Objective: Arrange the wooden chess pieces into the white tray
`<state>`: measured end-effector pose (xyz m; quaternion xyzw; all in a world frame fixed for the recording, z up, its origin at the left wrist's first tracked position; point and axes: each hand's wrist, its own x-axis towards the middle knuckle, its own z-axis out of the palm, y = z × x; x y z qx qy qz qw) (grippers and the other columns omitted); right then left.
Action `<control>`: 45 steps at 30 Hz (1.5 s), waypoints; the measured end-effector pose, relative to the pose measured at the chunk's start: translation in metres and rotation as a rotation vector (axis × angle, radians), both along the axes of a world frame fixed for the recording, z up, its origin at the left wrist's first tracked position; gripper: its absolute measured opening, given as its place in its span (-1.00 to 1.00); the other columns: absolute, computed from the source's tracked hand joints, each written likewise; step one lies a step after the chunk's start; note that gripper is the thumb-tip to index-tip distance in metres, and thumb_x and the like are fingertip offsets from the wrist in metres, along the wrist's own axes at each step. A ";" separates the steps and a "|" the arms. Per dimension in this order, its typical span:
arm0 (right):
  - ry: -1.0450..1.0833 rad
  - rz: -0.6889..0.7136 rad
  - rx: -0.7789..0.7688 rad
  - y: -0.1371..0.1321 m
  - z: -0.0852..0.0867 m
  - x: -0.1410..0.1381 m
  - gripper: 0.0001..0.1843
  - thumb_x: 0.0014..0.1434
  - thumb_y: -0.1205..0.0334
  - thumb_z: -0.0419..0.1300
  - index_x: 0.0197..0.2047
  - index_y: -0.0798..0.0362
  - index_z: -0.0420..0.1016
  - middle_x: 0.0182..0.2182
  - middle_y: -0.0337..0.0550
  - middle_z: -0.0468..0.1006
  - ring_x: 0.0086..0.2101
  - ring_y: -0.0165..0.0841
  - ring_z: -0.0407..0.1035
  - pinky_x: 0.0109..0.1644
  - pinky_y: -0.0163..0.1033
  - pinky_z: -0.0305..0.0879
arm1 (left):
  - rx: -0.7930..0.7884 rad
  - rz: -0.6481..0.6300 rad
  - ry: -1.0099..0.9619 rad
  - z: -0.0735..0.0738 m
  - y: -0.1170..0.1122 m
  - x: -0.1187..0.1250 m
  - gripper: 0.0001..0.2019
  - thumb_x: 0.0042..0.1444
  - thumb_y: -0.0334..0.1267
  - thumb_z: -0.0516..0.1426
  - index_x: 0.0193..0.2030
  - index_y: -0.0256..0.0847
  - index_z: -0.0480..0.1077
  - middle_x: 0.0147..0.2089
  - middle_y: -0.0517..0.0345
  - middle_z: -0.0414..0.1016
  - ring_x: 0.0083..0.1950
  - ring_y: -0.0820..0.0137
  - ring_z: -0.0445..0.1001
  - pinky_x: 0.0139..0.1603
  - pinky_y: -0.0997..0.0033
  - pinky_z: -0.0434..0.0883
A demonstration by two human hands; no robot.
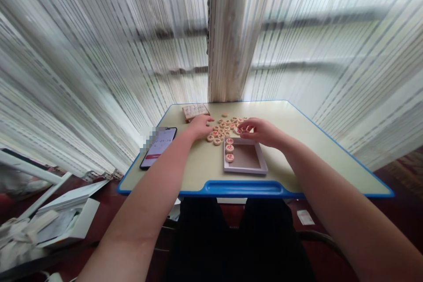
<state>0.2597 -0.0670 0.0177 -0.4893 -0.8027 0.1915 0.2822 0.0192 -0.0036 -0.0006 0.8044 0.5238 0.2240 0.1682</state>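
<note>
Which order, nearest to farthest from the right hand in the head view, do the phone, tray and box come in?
1. Tray: just below the right hand in the picture.
2. Box: toward the far left of the table.
3. Phone: by the left edge.

Pale, round pieces (220,135) marked with red or dark characters are loosely scattered on the table (313,132), many crowded together and some partly overlapped; one is set apart at the far side. A shallow, open box (246,156) with whitish walls and a brownish floor is laid flat nearer. Inside, three red-marked pieces are lined up face up along its left wall.
</note>
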 end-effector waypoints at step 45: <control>0.334 -0.090 0.170 -0.009 0.000 -0.018 -0.65 0.04 -0.05 0.19 -0.31 0.08 0.51 -0.46 -0.15 0.51 -0.43 -0.36 0.35 -0.36 -0.27 0.29 | -0.499 -0.306 -0.877 0.018 -0.036 0.039 -0.65 -0.19 -0.14 0.32 -0.30 -0.31 0.44 -0.37 0.14 0.48 -0.37 0.49 0.47 -0.32 0.48 0.32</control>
